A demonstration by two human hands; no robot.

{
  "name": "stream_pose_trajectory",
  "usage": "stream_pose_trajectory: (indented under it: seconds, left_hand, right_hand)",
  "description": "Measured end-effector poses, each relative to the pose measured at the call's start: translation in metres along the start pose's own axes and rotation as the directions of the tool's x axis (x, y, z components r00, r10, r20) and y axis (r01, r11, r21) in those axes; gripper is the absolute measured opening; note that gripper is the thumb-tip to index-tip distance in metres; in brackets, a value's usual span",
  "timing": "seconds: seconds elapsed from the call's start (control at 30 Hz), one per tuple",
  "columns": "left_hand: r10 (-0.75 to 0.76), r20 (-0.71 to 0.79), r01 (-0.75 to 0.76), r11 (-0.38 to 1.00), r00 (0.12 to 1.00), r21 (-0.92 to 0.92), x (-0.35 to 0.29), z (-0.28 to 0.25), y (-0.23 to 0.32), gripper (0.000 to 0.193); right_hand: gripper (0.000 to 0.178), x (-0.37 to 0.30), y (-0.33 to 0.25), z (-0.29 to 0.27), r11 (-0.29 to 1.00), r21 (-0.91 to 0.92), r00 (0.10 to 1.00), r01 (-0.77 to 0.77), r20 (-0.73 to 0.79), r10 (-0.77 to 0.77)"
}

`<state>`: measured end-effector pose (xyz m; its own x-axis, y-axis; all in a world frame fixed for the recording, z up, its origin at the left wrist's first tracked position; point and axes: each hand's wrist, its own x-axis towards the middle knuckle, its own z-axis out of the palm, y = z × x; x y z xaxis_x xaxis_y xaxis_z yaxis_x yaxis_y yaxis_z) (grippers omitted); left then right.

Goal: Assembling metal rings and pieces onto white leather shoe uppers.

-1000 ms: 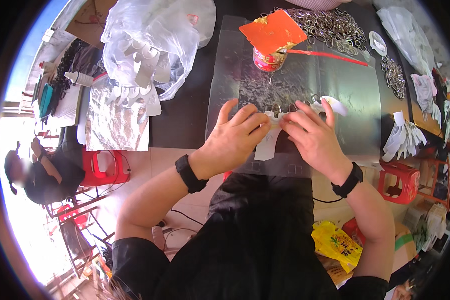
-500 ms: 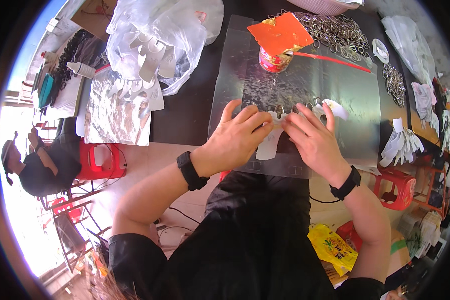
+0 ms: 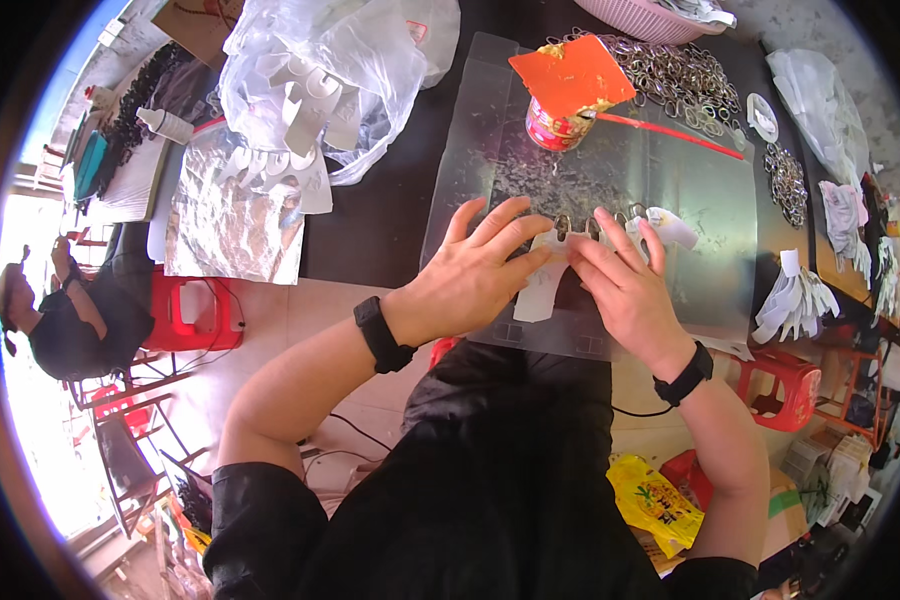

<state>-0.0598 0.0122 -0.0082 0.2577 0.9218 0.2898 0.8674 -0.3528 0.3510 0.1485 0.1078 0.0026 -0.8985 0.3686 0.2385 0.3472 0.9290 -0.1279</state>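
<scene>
A white piece with a hanging strip (image 3: 537, 292), leather or card by its look, lies at the near edge of the clear sheet under my fingers. My left hand (image 3: 480, 270) has its thumb and forefinger closed on the left side of that piece, the other fingers raised. My right hand (image 3: 625, 285) presses its fingertips together on the piece's right side. Between the hands a metal ring (image 3: 562, 226) stands up at the top edge. More rings and a white end (image 3: 673, 228) show beyond my right fingers. The fingertips hide part of the piece.
A red tin (image 3: 555, 128) topped by a glue-smeared orange card (image 3: 573, 75) stands beyond my hands, a red stick beside it. Metal rings (image 3: 680, 85) lie heaped behind. At left are a plastic bag (image 3: 320, 50) and silvery sheet (image 3: 235, 225). Another person (image 3: 90, 310) sits far left.
My left fingers have spread a little and shifted along the piece's edge. The right fingers have moved slightly left. The whole view has shifted a bit.
</scene>
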Motion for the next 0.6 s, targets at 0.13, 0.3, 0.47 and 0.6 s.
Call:
stream_pose_trajectory:
  seconds: [0.13,0.3,0.47,0.6]
  left_hand:
    - [0.038,0.036,-0.041,0.995,0.999,0.088,-0.0018,0.0012,-0.0013,0.040]
    - [0.008,0.023,-0.011,0.993,1.000,0.121,-0.0029,0.0000,0.0000,0.041]
    - [0.022,0.031,-0.026,0.990,0.999,0.136,-0.0024,-0.0011,-0.0003,0.041]
    - [0.001,0.079,-0.007,0.997,0.997,0.081,0.0029,-0.0028,-0.0029,0.042]
  right_hand:
    - [0.028,-0.0022,-0.0002,0.0007,1.000,-0.015,1.000,0.002,-0.001,-0.002]
    - [0.031,-0.0041,-0.0005,0.0035,1.000,-0.014,1.000,-0.018,-0.005,0.018]
    - [0.031,-0.0025,0.0002,-0.0009,0.999,-0.037,1.000,-0.004,0.003,0.005]
    - [0.030,-0.0043,0.0053,-0.0004,1.000,-0.007,1.000,-0.007,-0.016,0.007]
